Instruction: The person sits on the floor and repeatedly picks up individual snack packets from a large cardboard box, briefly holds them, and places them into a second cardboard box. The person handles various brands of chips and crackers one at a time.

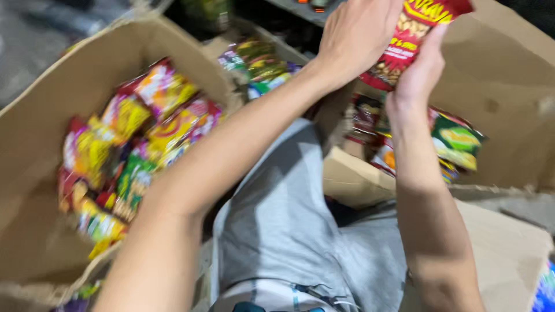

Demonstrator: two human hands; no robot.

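Left hand: the left hand [355, 37] was raised at the top of the view, fingers wrapped over the left edge of a red packet [413, 34], grasping it.
Right hand: the right hand [419, 75] met the same packet from below and to the right, fingers pressed up along its side, gripping it.
Red packet: a red snack bag with a yellow band and a picture of nuts, held up between both hands, above the right box [509, 75]; its top ran out of the frame.
Arms: both forearms were bare and reached up from the lower edge; the picture was blurred with motion.
Lap: grey shorts [283, 225] showed between the arms, the person sitting low among the boxes.
Left box: a big open cardboard box [34, 173] lay on the left, holding a loose heap of snack packets [133, 150] in yellow, pink, red and green.
Right box: another open cardboard box, with a green packet [459, 144] and several others inside, just under the right wrist.
Far packets: more bright packets [260, 63] lay beyond the left box, near a dark gap.
Flap: a cardboard flap [509, 254] lay flat at the lower right.
Floor: grey floor [29, 34] showed at the upper left, blurred; the room beyond was dark.
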